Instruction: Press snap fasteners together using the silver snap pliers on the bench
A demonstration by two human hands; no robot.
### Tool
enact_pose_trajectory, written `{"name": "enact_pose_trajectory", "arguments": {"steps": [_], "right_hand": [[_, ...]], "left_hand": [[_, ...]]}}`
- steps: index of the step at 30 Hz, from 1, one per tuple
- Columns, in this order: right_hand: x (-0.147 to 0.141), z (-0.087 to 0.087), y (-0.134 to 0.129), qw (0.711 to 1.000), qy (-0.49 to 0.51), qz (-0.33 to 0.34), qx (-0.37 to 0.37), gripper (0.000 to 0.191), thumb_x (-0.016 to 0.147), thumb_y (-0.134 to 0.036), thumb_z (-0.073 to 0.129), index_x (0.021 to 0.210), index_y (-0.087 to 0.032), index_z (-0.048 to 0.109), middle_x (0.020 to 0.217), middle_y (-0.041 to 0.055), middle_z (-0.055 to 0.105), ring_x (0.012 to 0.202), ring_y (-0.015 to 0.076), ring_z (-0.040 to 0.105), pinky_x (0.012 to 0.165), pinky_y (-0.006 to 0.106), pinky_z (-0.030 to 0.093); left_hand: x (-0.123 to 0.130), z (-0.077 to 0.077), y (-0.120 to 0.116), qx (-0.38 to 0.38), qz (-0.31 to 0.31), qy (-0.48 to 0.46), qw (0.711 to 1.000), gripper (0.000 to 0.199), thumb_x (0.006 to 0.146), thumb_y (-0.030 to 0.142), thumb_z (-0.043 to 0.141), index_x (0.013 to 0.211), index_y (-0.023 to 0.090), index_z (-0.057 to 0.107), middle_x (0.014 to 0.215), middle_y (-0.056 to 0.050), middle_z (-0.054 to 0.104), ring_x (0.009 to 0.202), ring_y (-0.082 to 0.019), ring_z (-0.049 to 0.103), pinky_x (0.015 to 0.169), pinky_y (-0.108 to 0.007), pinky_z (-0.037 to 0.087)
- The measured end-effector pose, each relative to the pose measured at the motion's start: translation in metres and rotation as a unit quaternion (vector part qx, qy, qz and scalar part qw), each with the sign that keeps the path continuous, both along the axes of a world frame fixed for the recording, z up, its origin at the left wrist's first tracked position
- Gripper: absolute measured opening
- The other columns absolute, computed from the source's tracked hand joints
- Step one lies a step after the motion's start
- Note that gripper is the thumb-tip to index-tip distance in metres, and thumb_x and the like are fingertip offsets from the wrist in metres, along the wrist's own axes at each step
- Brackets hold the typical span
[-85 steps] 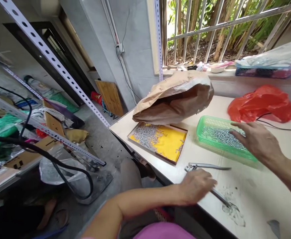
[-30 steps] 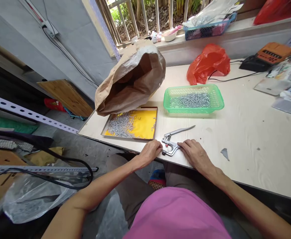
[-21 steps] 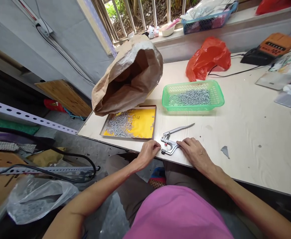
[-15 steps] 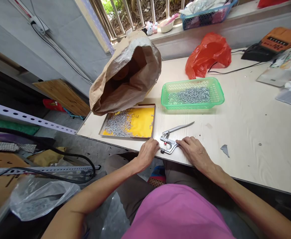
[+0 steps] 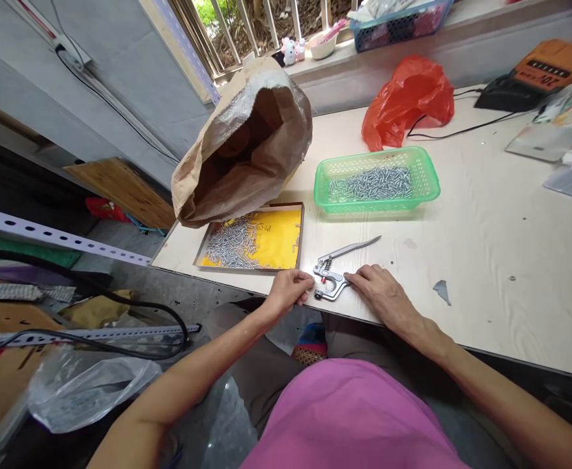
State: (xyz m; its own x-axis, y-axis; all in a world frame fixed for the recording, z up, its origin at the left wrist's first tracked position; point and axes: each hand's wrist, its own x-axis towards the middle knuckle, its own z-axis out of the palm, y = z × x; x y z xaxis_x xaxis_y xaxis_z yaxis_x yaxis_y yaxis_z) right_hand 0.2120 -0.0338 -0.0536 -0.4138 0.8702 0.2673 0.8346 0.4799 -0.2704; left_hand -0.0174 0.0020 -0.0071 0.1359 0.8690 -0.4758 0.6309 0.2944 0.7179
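Observation:
Silver snap pliers [image 5: 339, 284] lie on the table near its front edge, handles spread, with a spring between them and a small red part in the jaw. My right hand [image 5: 381, 290] is closed over the lower handle, which its fingers mostly hide. Just left of the jaw, my left hand [image 5: 286, 288] pinches thumb and fingertips together; whatever is between them is too small to make out. Behind that hand, a shallow tray [image 5: 301, 244] with a yellow bottom holds many small metal pieces [image 5: 232, 242]. A green basket [image 5: 321, 195] farther back holds more such pieces.
An open brown paper bag [image 5: 247, 150] leans over the tray's back edge. Behind the basket lie a red plastic bag [image 5: 408, 101] and a black cable. An orange battery on a charger [image 5: 535, 75] stands at the back right. A grey scrap [image 5: 442, 291] lies right of my right hand.
My left hand has turned and lifted slightly, its thumb and fingertips now pinched beside the jaw. My right hand and the pliers stay in place; the view has shifted a little.

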Motion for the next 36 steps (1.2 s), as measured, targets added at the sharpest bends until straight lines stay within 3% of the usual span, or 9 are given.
{"name": "enact_pose_trajectory", "arguments": {"steps": [3,7,14,19,25,31,33,36], "right_hand": [[0.001,0.001,0.001,1.000,-0.007,0.007,-0.006,0.030,0.093,-0.014,0.039,0.113,-0.019,0.061,0.089,0.0080,0.057,0.081,0.0196,0.047,0.071,0.032,0.034],[0.001,0.001,0.000,1.000,-0.018,0.005,0.000,0.032,0.094,-0.015,0.036,0.114,-0.020,0.060,0.089,0.0080,0.056,0.081,0.0200,0.046,0.072,0.032,0.033],[0.000,0.004,-0.001,1.000,-0.018,0.004,0.001,0.030,0.093,-0.015,0.039,0.113,-0.020,0.061,0.089,0.0082,0.056,0.081,0.0201,0.046,0.071,0.033,0.033],[-0.001,0.007,-0.003,1.000,-0.032,0.000,0.001,0.029,0.094,-0.016,0.038,0.111,-0.020,0.061,0.089,0.0080,0.056,0.082,0.0203,0.045,0.071,0.033,0.032],[-0.003,0.009,-0.003,0.999,-0.050,-0.008,0.009,0.029,0.093,-0.016,0.038,0.110,-0.020,0.062,0.089,0.0079,0.058,0.081,0.0203,0.044,0.070,0.033,0.031],[-0.004,0.013,-0.003,0.998,-0.064,-0.011,-0.019,0.028,0.093,-0.016,0.041,0.110,-0.021,0.063,0.090,0.0072,0.059,0.082,0.0203,0.047,0.071,0.033,0.034],[0.000,0.017,0.000,0.998,-0.046,0.002,-0.043,0.026,0.094,-0.024,0.042,0.108,-0.022,0.063,0.095,0.0077,0.060,0.084,0.0202,0.050,0.074,0.033,0.036],[0.012,0.022,0.011,0.998,-0.024,0.024,-0.052,0.039,0.090,-0.044,0.048,0.120,-0.021,0.058,0.124,0.0137,0.053,0.107,0.0259,0.049,0.085,0.037,0.039]], "left_hand": [[0.008,0.003,0.005,-0.116,0.070,-0.107,0.985,0.016,0.079,0.028,0.062,0.077,0.012,0.059,0.049,0.006,0.047,0.036,-0.004,0.035,0.038,-0.018,0.025],[0.012,0.004,0.006,-0.155,0.073,-0.151,0.974,0.021,0.073,0.030,0.067,0.073,0.011,0.061,0.045,0.008,0.044,0.033,-0.002,0.030,0.034,-0.018,0.018],[0.010,-0.003,0.010,-0.158,0.046,-0.109,0.980,0.021,0.070,0.029,0.067,0.064,0.011,0.058,0.046,0.005,0.049,0.031,-0.003,0.034,0.032,-0.018,0.020],[0.010,-0.003,0.016,-0.169,-0.010,-0.066,0.983,0.027,0.072,0.031,0.065,0.055,0.014,0.053,0.040,0.006,0.045,0.030,-0.004,0.034,0.033,-0.019,0.019],[0.016,0.004,0.014,-0.183,0.023,-0.048,0.982,0.022,0.074,0.025,0.063,0.058,0.013,0.055,0.042,0.006,0.048,0.029,-0.003,0.035,0.032,-0.019,0.019],[0.014,0.006,0.014,-0.224,0.007,-0.031,0.974,0.023,0.073,0.025,0.066,0.057,0.012,0.055,0.043,0.004,0.051,0.029,-0.004,0.039,0.033,-0.018,0.021],[0.013,0.007,0.013,-0.231,0.004,-0.042,0.972,0.020,0.072,0.024,0.067,0.059,0.012,0.057,0.046,0.004,0.052,0.030,-0.003,0.041,0.033,-0.018,0.023],[0.013,0.008,0.010,-0.229,-0.001,-0.060,0.972,0.019,0.070,0.025,0.069,0.062,0.011,0.059,0.047,0.005,0.052,0.032,-0.003,0.043,0.034,-0.017,0.025]]}}
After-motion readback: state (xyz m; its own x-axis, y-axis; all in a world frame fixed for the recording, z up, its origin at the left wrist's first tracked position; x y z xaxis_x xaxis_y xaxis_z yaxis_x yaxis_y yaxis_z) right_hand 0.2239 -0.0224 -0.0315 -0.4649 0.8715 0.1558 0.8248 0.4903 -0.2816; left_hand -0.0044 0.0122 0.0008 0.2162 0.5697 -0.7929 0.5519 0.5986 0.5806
